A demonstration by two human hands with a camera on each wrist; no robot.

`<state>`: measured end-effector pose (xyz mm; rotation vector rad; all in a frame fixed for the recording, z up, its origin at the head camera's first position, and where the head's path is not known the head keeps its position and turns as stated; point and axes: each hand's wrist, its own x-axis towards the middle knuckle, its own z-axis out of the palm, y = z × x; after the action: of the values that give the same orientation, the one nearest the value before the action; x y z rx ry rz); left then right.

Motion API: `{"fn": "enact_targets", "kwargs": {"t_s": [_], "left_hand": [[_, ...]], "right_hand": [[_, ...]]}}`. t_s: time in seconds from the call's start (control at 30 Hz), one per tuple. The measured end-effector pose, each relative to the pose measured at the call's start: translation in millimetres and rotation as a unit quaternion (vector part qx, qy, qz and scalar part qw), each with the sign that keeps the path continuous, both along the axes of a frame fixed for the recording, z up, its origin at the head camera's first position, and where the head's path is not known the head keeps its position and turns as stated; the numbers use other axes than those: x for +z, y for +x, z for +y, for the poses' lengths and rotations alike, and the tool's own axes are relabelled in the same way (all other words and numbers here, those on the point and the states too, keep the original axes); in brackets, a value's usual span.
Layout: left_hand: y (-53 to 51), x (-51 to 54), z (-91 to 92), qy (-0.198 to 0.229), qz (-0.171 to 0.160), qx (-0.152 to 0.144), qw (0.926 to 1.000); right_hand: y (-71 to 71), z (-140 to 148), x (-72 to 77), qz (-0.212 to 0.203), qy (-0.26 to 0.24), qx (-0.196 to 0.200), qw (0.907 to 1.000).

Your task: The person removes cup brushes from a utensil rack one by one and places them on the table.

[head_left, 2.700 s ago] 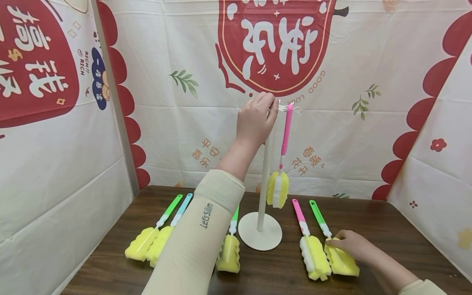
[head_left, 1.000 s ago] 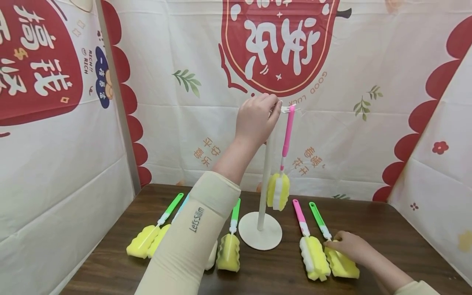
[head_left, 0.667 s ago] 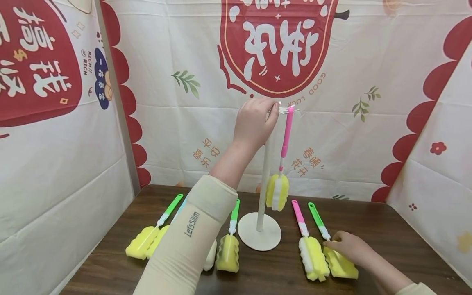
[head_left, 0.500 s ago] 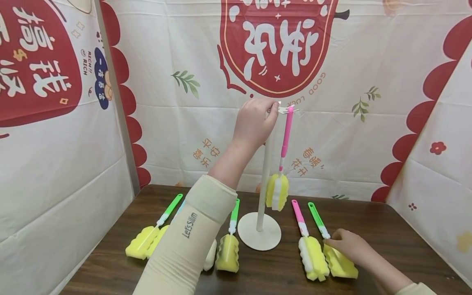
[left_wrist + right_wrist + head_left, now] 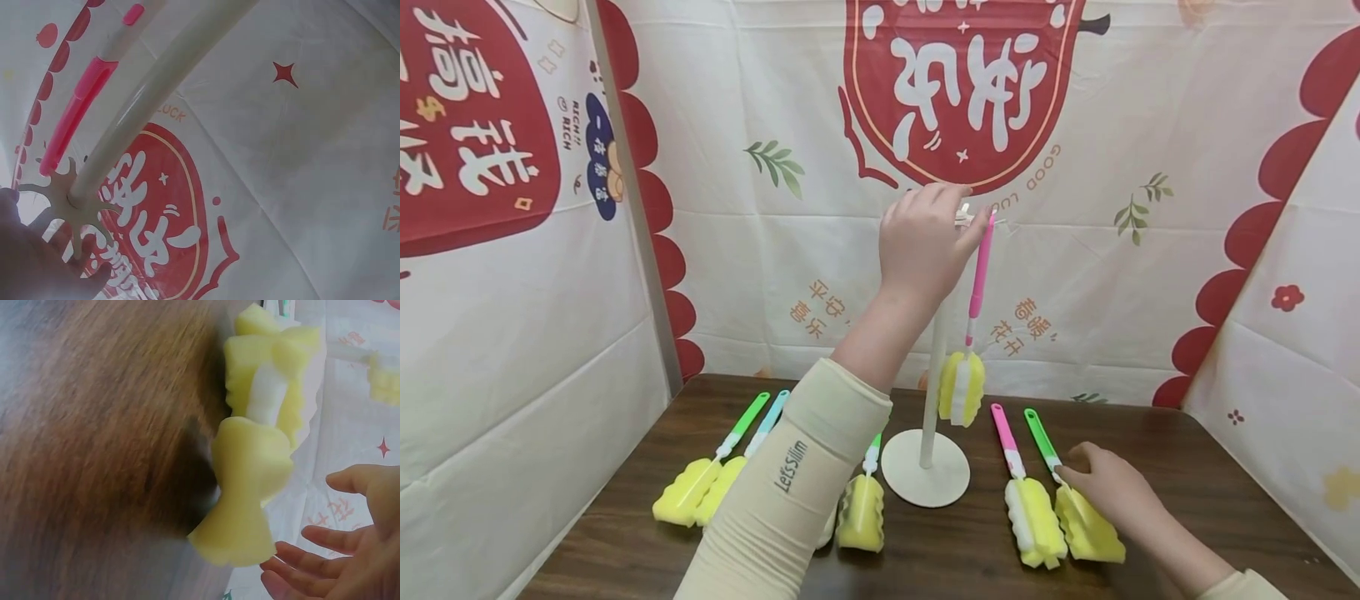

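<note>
A cream hook stand [image 5: 927, 468] stands upright on the table. My left hand [image 5: 928, 242] is at its top, fingers spread over the hooked head, thumb extended near the hanging brush's upper end. From a hook hangs a pink-handled sponge brush [image 5: 961, 389], yellow and white end down. The left wrist view shows the star-like hook head [image 5: 69, 203] beside my fingers. On the right, my right hand [image 5: 1112, 492] hovers by a green-handled sponge brush [image 5: 1090, 525]. In the right wrist view its fingers are relaxed and apart, holding nothing, beside the yellow sponge [image 5: 244, 469].
Another pink-handled sponge brush [image 5: 1036, 517] lies left of the green one. Left of the stand lie more sponge brushes, including one with a dark-streaked sponge [image 5: 861, 512] and a green-handled one [image 5: 687, 492]; my left sleeve [image 5: 797, 467] partly covers this group. A printed cloth [image 5: 760, 275] hangs behind.
My left hand has loosened from its pinch at the stand's top, spreading its fingers and thumb. The right hand has lifted slightly from the green-handled brush. The pink brush stays hanging.
</note>
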<state>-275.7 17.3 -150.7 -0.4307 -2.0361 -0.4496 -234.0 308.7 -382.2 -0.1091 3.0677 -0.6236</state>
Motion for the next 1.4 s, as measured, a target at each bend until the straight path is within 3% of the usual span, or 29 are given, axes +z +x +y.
{"fn": "enact_targets", "kwargs": {"t_s": [0.2,0.37,0.73,1.1,1.4], "left_hand": [[5.1,1.0,6.8,-0.037,-0.017,0.071,0.9966],[5.4,-1.4,10.0,-0.071,-0.027,0.114,0.9905],[3.5,-8.2,10.3,-0.130,0.047,0.132,0.9815],[1.8,-6.4,15.5,-0.148,0.048,0.147,0.9769],[-2.4,-2.3,16.3,-0.192,0.055,0.155,0.9675]], "right_hand": [[3.3,-11,11.0,0.017,0.000,-0.004,0.9998],[8.0,-21,20.3,0.038,-0.002,-0.001,0.9993],[18.1,-48,46.6,0.094,-0.022,0.011,0.9953],[17.1,-66,64.2,0.131,-0.031,0.026,0.9905],[16.9,-72,72.5,0.134,-0.032,0.028,0.9901]]}}
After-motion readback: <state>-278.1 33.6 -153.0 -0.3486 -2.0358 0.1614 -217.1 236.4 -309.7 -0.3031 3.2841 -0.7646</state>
